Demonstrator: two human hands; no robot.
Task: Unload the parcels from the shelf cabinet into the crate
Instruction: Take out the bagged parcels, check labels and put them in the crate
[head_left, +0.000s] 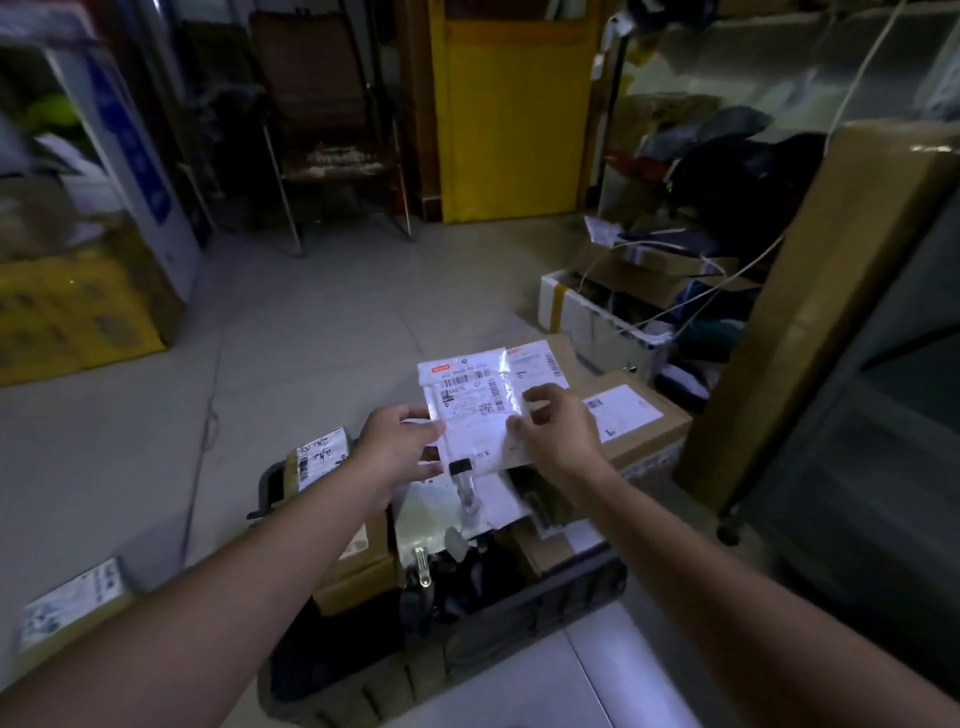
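Observation:
A flat white plastic parcel (470, 400) with printed shipping labels hangs in the air above a dark crate (540, 618) on the floor. My left hand (397, 447) pinches its left edge. My right hand (558, 426) grips its right edge, thumb on top. The crate holds several parcels: a brown box (358, 566) at its left, white bags (488, 501) in the middle, another box (550, 551) at the right. The shelf cabinet (852, 467) stands at the right edge, dark and mostly cut off.
Two cardboard boxes (634, 415) lie on the floor beyond the crate. A labelled box (72, 603) sits at lower left. A tall carton (831, 291) leans at the right. A white bin (602, 317) with cables, a yellow box (72, 317), a chair and a yellow door stand farther back.

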